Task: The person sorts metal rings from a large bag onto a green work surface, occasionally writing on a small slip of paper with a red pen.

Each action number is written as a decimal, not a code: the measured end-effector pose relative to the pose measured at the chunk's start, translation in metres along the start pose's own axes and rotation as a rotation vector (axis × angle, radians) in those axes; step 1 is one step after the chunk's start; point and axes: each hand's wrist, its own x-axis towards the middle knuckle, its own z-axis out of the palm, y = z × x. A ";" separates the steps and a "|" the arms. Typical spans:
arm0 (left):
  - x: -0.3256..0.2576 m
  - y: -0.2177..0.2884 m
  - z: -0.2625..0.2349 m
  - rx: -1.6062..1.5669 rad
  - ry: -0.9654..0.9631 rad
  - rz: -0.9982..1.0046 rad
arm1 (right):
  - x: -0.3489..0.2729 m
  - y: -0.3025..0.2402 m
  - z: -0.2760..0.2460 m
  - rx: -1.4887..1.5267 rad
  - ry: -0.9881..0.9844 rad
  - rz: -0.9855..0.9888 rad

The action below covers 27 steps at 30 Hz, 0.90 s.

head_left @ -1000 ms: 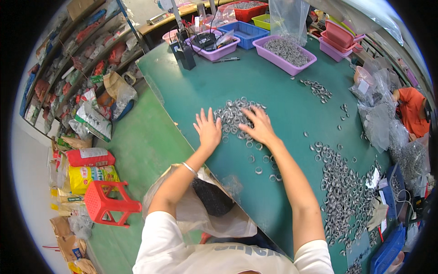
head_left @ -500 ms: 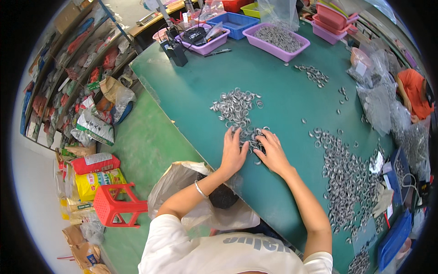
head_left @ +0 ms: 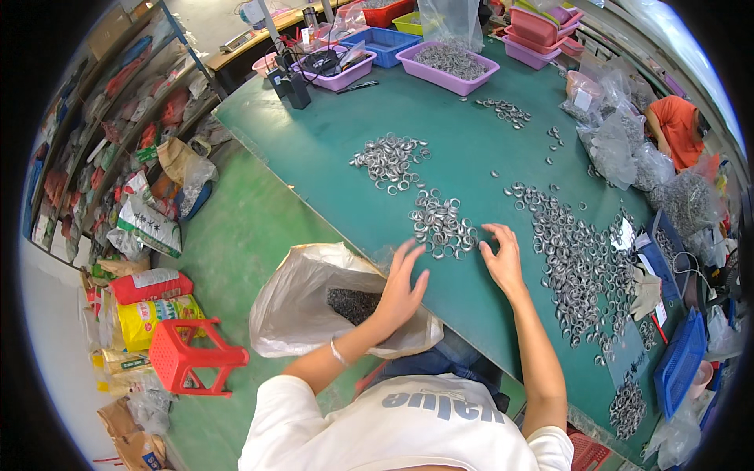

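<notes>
A small pile of grey metal rings (head_left: 442,226) lies on the green tabletop (head_left: 330,188) before me. My left hand (head_left: 402,289) hangs at the table's near edge, just short of the pile, fingers spread and holding nothing I can see. At the pile's right side is my right hand (head_left: 503,257), its fingers apart and the thumb close to the outermost rings. Farther off lies a second heap of rings (head_left: 389,161). Below my left hand an open whitish sack (head_left: 275,294) holds dark small pieces (head_left: 352,304).
A broad spread of rings (head_left: 577,271) covers the table's right part. Pink tubs, one holding rings (head_left: 452,63), and a blue tray (head_left: 381,45) stand at the back. A red stool (head_left: 192,353) is on the floor at left. A person in orange (head_left: 675,129) is at far right.
My hands have come off the rings and moved apart, the left toward the sack, the right outward. The near rings now form a pile separate from the farther heap. My view has shifted.
</notes>
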 end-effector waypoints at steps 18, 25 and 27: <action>-0.139 -0.002 0.021 0.356 -0.303 -0.040 | -0.009 0.026 0.013 -0.061 0.121 -0.253; -0.124 -0.006 0.026 0.301 -0.406 -0.112 | -0.020 0.004 -0.023 1.249 -0.080 0.577; -0.123 -0.008 0.027 0.286 -0.430 -0.128 | -0.025 0.003 -0.029 1.322 -0.064 0.607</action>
